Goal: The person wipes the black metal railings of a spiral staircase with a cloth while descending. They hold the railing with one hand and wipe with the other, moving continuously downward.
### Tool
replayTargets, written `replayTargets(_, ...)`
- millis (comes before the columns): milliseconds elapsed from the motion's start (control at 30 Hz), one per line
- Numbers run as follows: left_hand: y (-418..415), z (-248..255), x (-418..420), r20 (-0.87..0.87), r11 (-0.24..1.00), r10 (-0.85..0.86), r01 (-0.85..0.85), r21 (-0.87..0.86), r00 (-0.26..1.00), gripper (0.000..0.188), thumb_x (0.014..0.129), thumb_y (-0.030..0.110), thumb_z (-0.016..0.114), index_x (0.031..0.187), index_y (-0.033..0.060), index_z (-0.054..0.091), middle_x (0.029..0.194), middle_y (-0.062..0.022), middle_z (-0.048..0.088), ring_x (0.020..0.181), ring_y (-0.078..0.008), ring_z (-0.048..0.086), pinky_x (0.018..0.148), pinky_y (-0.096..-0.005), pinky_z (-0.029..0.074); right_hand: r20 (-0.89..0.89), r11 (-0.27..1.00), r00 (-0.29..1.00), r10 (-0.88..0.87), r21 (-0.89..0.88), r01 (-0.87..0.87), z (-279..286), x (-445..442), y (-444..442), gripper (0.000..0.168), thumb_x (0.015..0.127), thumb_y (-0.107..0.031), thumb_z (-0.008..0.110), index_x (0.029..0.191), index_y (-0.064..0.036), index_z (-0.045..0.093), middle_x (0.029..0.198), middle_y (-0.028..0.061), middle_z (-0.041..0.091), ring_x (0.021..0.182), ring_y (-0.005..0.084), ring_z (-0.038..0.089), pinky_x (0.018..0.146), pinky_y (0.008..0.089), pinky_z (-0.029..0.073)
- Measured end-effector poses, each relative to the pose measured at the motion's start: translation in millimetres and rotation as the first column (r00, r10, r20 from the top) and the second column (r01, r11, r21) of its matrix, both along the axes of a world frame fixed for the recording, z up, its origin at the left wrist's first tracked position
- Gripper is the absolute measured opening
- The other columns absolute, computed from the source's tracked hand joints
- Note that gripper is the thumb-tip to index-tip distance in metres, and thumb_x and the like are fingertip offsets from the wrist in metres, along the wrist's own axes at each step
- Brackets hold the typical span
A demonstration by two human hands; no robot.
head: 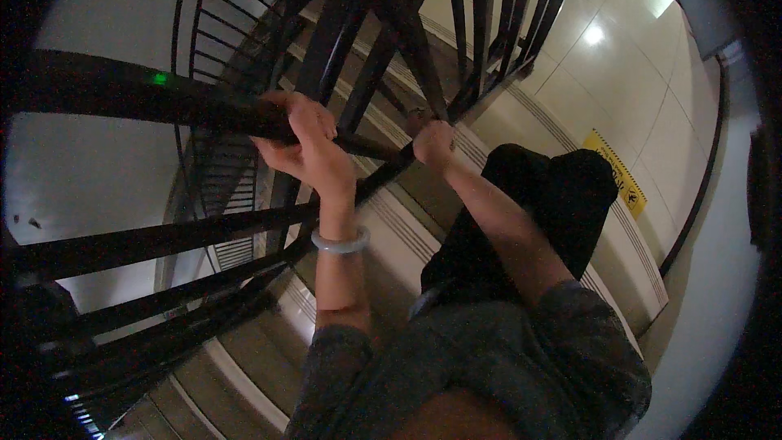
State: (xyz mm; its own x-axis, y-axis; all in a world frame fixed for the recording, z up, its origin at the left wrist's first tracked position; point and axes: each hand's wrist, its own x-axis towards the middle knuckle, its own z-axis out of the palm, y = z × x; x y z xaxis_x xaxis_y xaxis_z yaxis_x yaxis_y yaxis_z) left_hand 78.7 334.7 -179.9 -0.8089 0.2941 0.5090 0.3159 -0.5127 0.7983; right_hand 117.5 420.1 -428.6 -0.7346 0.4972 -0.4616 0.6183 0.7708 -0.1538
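Note:
My left hand point(311, 146), with a pale bangle point(341, 239) at the wrist, is wrapped around a thick dark handrail point(122, 88). Its thumb and fingers lie on opposite sides of the rail. To its right, my right hand point(435, 143) is closed in a fist at the lower end of a slanting dark railing bar point(421, 67). A small brownish patch beside that fist is too dim to make out. My bent legs in black trousers point(537, 195) are over the stair steps point(391, 214).
More dark balusters point(482, 6) rise ahead, by a tiled landing point(635, 55). A yellow warning strip point(617, 174) bearing writing lies at the landing's edge. Lower steps point(238, 373) and another railing point(232, 18) show through the gap at left. A pale wall point(702, 256) borders the right.

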Motion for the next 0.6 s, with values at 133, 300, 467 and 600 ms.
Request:
replayTargets(133,8.7,2.8,3.9,-0.010,0.997,-0.077,0.078,0.029,0.997,0.019,0.085,0.006,0.048,0.103,0.0028,0.044,0.065,-0.0001,0.046,0.049,-0.0044,0.037,0.044,-0.0187,0.030,-0.735,0.877,0.517,-0.438,-0.476,0.066,-58.2,9.1,-24.9,0.016,0.087,-0.023,0.050,0.094,-0.012,0.059,0.059,0.0015,0.051,0.046,0.0154,0.046,0.039,0.0293,0.035)
replayTargets(300,-5.2,-3.1,-3.6,-0.037,0.999,-0.048,0.048,0.003,0.998,0.020,0.085,0.006,0.047,0.104,0.0025,0.044,0.067,-0.0002,0.047,0.049,-0.0047,0.038,0.044,-0.0189,0.031,-0.716,0.711,-0.027,-0.697,-0.696,0.101,-34.6,23.4,-73.4,0.018,0.088,-0.021,0.049,0.099,-0.010,0.058,0.064,0.0031,0.053,0.048,0.0171,0.046,0.041,0.0283,0.037)
replayTargets(467,-0.8,3.5,6.2,-0.008,0.998,-0.041,0.041,0.043,0.999,0.020,0.085,0.004,0.047,0.105,0.0027,0.044,0.068,-0.0001,0.047,0.050,-0.0051,0.038,0.045,-0.0191,0.031,-0.725,0.913,0.631,-0.275,0.009,0.409,-42.3,24.8,-21.5,0.020,0.085,-0.019,0.051,0.102,-0.010,0.056,0.074,0.0056,0.051,0.055,0.0195,0.048,0.046,0.0304,0.039)
replayTargets(600,0.7,4.7,7.1,0.006,0.998,-0.046,0.046,0.045,0.999,0.023,0.085,0.003,0.048,0.107,0.0021,0.043,0.068,0.0001,0.047,0.051,-0.0052,0.038,0.045,-0.0193,0.030,-0.639,0.894,0.647,-0.416,-0.159,0.418,-25.2,27.1,-32.4,0.023,0.083,-0.018,0.052,0.105,-0.010,0.054,0.082,0.0076,0.049,0.062,0.0214,0.049,0.050,0.0320,0.041)
